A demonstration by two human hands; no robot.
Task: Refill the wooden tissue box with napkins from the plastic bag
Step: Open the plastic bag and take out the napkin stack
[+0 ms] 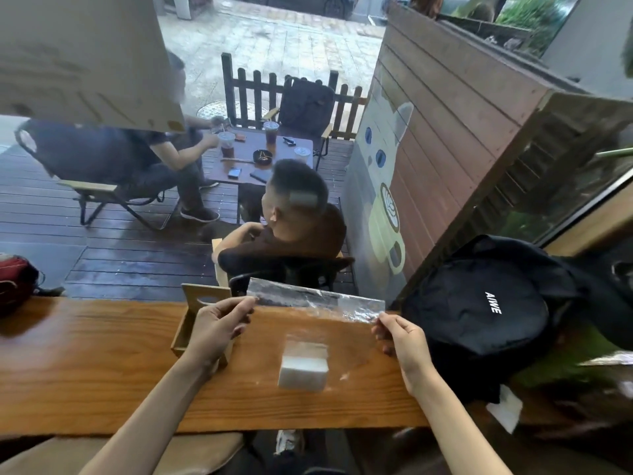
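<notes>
Left hand (219, 325) and right hand (399, 332) pinch the plastic bag (318, 301) — napkins (303, 366) inside.

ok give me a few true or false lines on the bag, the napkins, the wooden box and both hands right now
1. Both hands hold the plastic bag by its top edge: the left hand at one end, the right hand at the other. True.
2. The napkins are already in the wooden tissue box. False: the white stack sits low inside the clear bag.
3. The box stands on the wooden counter, partly behind the left hand. True.
4. A black backpack lies at the counter's left end. False: it is at the right end.
</notes>
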